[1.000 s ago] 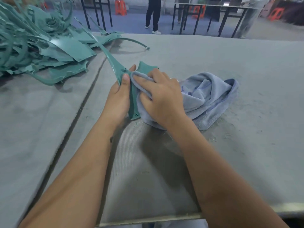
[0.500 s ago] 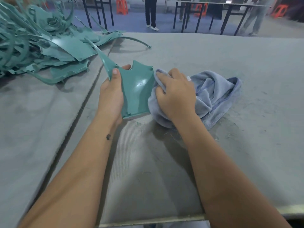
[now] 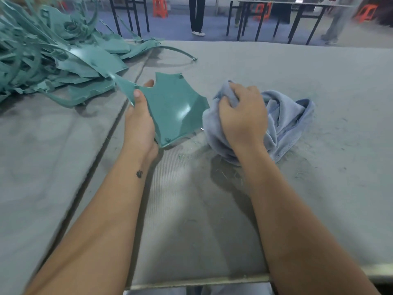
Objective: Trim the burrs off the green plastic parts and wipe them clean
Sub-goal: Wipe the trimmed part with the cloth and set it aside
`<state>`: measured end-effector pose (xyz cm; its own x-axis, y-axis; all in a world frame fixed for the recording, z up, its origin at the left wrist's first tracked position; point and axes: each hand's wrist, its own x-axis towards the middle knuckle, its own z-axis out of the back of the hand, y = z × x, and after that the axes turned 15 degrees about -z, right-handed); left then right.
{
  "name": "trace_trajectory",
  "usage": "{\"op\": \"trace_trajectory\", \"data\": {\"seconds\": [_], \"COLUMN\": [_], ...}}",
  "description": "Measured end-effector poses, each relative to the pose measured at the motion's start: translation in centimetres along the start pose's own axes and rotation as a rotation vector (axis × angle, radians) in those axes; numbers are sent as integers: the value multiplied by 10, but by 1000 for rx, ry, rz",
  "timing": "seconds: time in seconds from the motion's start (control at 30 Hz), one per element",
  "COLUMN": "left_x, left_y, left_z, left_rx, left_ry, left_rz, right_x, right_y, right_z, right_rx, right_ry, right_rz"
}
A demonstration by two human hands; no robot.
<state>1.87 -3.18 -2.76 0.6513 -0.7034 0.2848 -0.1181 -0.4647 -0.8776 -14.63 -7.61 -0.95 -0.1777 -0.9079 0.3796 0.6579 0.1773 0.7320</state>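
Observation:
My left hand point(image 3: 139, 122) grips a flat green plastic part point(image 3: 173, 107) by its left edge, thumb on top, fingers underneath. The part's glossy face is turned up towards me, tilted above the grey table point(image 3: 319, 81). Just to its right, my right hand point(image 3: 242, 116) clutches a bunched pale blue cloth point(image 3: 287, 118) that rests on the table. The cloth sits beside the part's right edge, apart from its face.
A big heap of green plastic parts point(image 3: 49, 58) fills the far left of the table, with a thin curved strip point(image 3: 178, 51) reaching right. A seam point(image 3: 102, 150) runs down the table. Green shavings lie near the cloth. People's legs, table frames and orange stools stand beyond.
My left hand has turned the green part from edge-on to face up. My right hand has pulled the cloth off the part and moved it to the right.

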Motion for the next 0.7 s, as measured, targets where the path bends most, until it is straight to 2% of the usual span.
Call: {"op": "trace_trajectory", "data": {"seconds": [0.1, 0.23, 0.27, 0.4, 0.5, 0.63, 0.7], "left_x": [1, -2, -2, 2, 3, -2, -4], "left_y": [-3, -2, -1, -1, 0, 1, 1], "left_z": [-2, -8, -9, -5, -4, -6, -8], "left_rx": [-208, -380, -423, -560, -568, -514, -521], "left_ry": [-7, 21, 19, -15, -22, -14, -3], "left_rz": [28, 43, 43, 69, 97, 94, 85], "right_x": [-3, -15, -19, -35, -28, -12, -13], "right_y": [0, 7, 9, 16, 16, 9, 9], "right_z": [5, -6, -10, -16, -16, -8, -6], "right_rx": [130, -130, -130, 51, -12, -113, -122], "right_ry": [28, 226, 252, 353, 358, 157, 171], "right_rz": [21, 232, 280, 501, 393, 132, 120]}}
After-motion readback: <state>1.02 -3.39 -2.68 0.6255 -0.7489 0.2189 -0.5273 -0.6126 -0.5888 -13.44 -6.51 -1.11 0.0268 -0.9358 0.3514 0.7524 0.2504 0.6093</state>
